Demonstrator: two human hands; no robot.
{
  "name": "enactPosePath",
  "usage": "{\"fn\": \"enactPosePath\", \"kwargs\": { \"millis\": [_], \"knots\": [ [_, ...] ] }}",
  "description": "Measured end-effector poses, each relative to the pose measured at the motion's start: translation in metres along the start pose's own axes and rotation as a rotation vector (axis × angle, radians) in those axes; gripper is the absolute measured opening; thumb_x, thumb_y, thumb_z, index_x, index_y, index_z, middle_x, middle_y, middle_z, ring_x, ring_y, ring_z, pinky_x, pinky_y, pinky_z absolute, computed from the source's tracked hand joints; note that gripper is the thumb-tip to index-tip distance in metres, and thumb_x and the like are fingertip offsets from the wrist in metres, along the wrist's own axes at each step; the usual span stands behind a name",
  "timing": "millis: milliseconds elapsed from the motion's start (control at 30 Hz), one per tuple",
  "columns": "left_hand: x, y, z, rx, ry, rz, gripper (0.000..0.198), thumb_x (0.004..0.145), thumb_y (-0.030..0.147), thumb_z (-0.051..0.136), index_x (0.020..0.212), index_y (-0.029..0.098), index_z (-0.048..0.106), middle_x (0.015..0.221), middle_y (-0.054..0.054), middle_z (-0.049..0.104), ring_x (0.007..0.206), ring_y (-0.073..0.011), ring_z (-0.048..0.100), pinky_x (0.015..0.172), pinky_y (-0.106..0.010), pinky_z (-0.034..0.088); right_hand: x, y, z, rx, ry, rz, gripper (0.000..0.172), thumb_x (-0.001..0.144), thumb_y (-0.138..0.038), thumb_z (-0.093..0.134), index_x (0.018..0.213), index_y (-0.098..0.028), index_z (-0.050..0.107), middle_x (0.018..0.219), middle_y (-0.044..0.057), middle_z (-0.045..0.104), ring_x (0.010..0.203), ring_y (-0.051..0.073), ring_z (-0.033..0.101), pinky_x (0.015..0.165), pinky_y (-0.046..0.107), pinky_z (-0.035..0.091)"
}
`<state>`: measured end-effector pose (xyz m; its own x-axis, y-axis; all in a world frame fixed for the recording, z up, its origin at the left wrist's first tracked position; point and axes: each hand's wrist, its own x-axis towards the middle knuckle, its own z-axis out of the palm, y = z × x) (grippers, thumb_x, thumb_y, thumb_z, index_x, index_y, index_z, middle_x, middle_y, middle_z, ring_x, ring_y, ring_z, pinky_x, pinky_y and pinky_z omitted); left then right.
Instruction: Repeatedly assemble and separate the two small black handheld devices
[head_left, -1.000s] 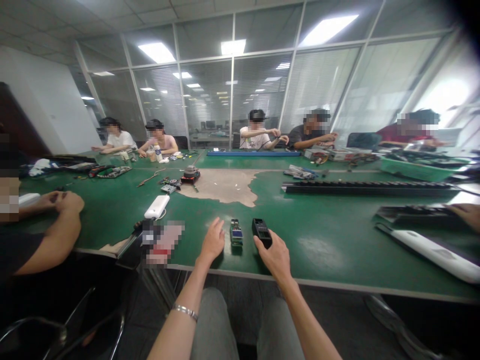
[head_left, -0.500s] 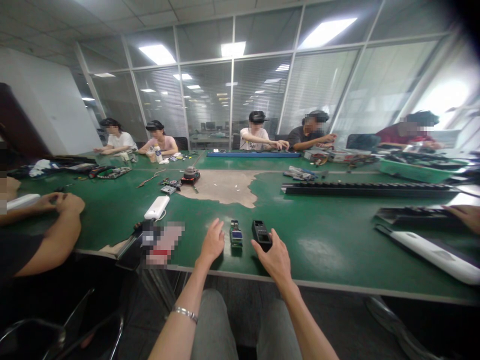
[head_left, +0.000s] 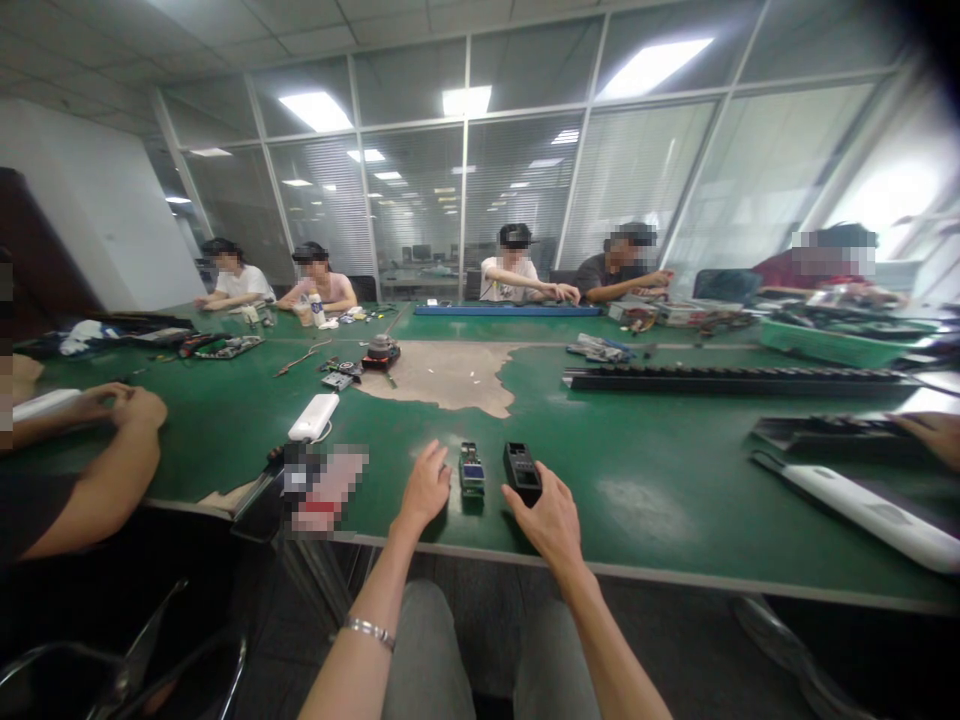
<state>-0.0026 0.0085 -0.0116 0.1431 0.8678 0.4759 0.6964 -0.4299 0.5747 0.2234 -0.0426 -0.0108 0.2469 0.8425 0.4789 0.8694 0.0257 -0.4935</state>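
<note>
Lying on the desk [head_left: 675, 450], the circuit board [head_left: 472, 472] with its small screen runs lengthwise away from you. Your left hand [head_left: 426, 487] is loose and released beside it; your right hand [head_left: 550, 512] curves round the black housing [head_left: 520, 470] — gripping or not, I cannot tell — its far end angled slightly left.

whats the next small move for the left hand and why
Probably ease the left hand over to the small circuit board: it is open beside the board, with a visible gap, while the right hand is at the black case.
</note>
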Motion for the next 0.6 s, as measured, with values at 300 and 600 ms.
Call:
{"fn": "enactPosePath", "kwargs": {
  "millis": [300,600],
  "knots": [
    [0.0003,-0.0015,0.001,0.002,-0.004,0.006,0.039,0.089,0.025,0.046,0.125,0.014,0.056,0.14,-0.014,0.047,0.132,-0.0236,0.041,0.112,-0.044,0.032,0.0001,0.0001,-0.0019,0.024,0.007,-0.003,0.064,0.079,-0.052,0.052,0.128,-0.013,0.047,0.117,0.015,0.059,0.114,0.028,0.05,0.096,0.04,0.039],
    [0.0001,-0.001,0.0008,-0.01,0.011,0.015,0.039,0.089,0.026,0.046,0.125,0.014,0.056,0.139,-0.014,0.048,0.132,-0.0232,0.041,0.112,-0.043,0.032,0.0002,-0.0011,-0.0039,0.067,0.008,-0.025,0.06,0.079,-0.052,0.051,0.126,-0.014,0.05,0.115,0.013,0.061,0.112,0.028,0.052,0.095,0.04,0.039]
  ]
}}
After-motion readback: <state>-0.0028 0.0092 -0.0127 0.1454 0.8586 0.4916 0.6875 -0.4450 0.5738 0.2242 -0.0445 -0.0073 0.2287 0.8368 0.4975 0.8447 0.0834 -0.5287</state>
